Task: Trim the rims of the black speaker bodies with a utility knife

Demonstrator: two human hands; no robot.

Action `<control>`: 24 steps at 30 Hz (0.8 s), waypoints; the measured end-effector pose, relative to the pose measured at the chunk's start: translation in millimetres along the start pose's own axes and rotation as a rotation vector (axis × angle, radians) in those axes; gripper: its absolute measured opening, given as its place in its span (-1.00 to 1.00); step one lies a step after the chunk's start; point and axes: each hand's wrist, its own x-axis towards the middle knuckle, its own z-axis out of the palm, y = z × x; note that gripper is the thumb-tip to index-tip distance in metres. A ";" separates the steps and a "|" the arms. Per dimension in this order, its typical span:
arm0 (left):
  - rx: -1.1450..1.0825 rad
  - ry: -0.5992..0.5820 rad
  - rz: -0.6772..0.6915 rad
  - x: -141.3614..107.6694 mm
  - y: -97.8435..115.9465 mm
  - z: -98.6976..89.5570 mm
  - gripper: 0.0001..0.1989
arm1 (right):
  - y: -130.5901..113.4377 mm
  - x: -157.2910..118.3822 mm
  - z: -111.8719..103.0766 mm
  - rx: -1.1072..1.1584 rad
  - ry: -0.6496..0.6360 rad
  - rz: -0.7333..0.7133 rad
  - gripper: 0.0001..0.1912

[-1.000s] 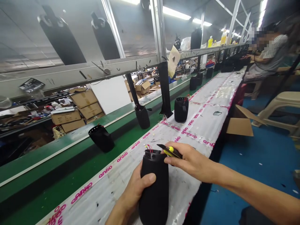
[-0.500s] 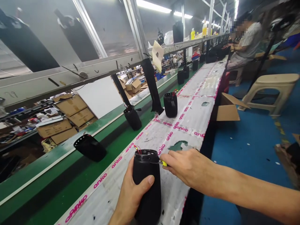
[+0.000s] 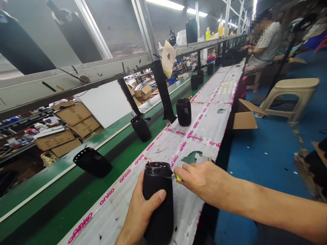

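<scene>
- The left hand (image 3: 143, 212) wraps around the lower body of a black speaker shell (image 3: 157, 197), thumb across its front, gripping it firmly.
- The shell stands nearly upright at the near end of the workbench (image 3: 204, 136), on the plastic sheet with pink tape; its long axis runs up and down, open top facing up, with red and yellow wires (image 3: 147, 161) poking from the rim.
- The right hand (image 3: 201, 178) comes in from the right, level with the shell's upper rim; its fingers are closed on a small yellow-handled tool (image 3: 178, 177), only the tip of which shows.
- That tip lies just at the right side of the rim; whether it touches cannot be told.
- So the rim lies directly left of the right hand, which is the nearer one to the opening; the left hand sits lower on the body.
- Compared with a second ago, the tool no longer lies over the top of the shell with its dark blade in view; the right hand has dropped to the rim's side, and the tool is mostly hidden.
- Farther along the bench stands another black shell (image 3: 183, 111); more sit on the green conveyor belt (image 3: 76, 194) to the left.
- A person sits at the far end.
</scene>
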 end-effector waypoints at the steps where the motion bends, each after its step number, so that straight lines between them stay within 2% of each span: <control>1: -0.002 -0.016 -0.004 -0.3 1.1 0.2 -0.23 | -0.1 0.0 -0.7 -0.006 -0.012 0.000 -0.88; 3: -0.001 -0.071 -0.033 -1.1 2.7 -0.1 -0.22 | -0.6 0.6 -5.0 -0.018 -0.043 -0.005 -0.89; 6: 0.032 -0.085 -0.063 -2.2 3.4 -0.8 -0.20 | -2.1 3.0 -16.7 -0.059 -0.107 -0.036 -0.83; 9: 0.088 -0.051 -0.065 -3.6 4.6 1.4 -0.18 | -4.2 5.1 -26.1 -0.089 -0.166 -0.074 -0.73; 12: 0.088 0.002 -0.061 -5.0 8.7 6.8 -0.19 | -6.2 6.4 -27.9 -0.074 -0.169 -0.063 -0.73; 16: 0.080 0.035 -0.043 -5.7 14.4 12.1 -0.24 | -6.1 6.8 -20.1 -0.019 -0.133 -0.012 -0.87; 18: 0.013 0.039 -0.032 -6.1 15.7 12.8 -0.25 | -4.4 5.7 -14.3 0.076 -0.066 -0.016 -0.96; 21: -0.172 0.009 -0.127 -7.1 15.8 13.2 -0.21 | -0.3 2.5 -7.1 0.305 0.072 0.109 -0.83; 24: -0.253 -0.008 -0.193 -7.9 14.7 14.0 -0.17 | 3.1 -0.5 -4.1 0.415 0.099 0.275 -0.78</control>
